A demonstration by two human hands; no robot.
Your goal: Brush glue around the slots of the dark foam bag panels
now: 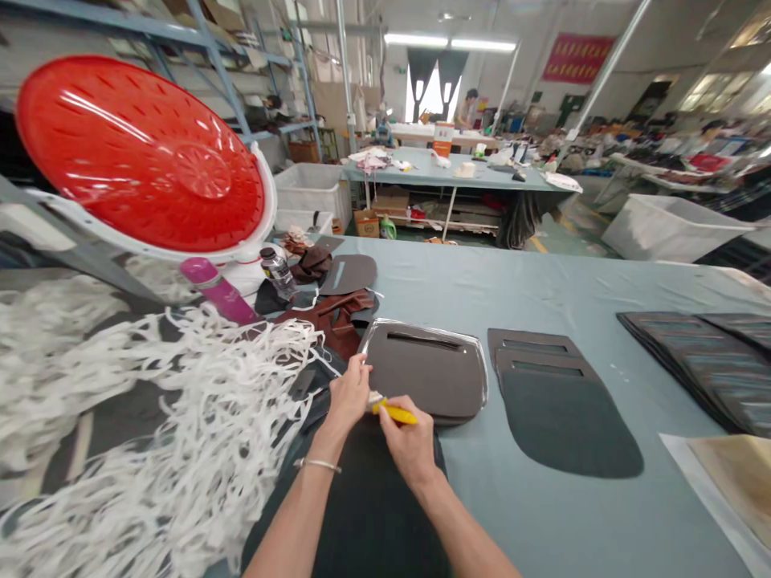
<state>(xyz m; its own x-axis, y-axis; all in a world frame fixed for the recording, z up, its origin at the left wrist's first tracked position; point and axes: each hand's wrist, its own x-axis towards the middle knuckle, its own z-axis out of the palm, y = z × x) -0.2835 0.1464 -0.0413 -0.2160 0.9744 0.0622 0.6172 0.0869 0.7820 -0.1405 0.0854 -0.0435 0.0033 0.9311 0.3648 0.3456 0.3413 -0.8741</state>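
A dark grey rounded panel with a slot near its far edge lies on the table in front of me. A whitish, shiny line runs along its far and side edges. My left hand is closed on the panel's left edge, fingertips at its rim. My right hand grips a brush by its yellow handle. The brush's pale tip is at the panel's near left corner, close to my left fingers, and partly hidden. Just right of the panel lie overlapping dark slotted pieces.
White tangled strips heap up at left, below a large red plastic basin. A purple bottle, a clear bottle and brown scraps sit nearby. Stacked dark panels lie right on the blue-grey table.
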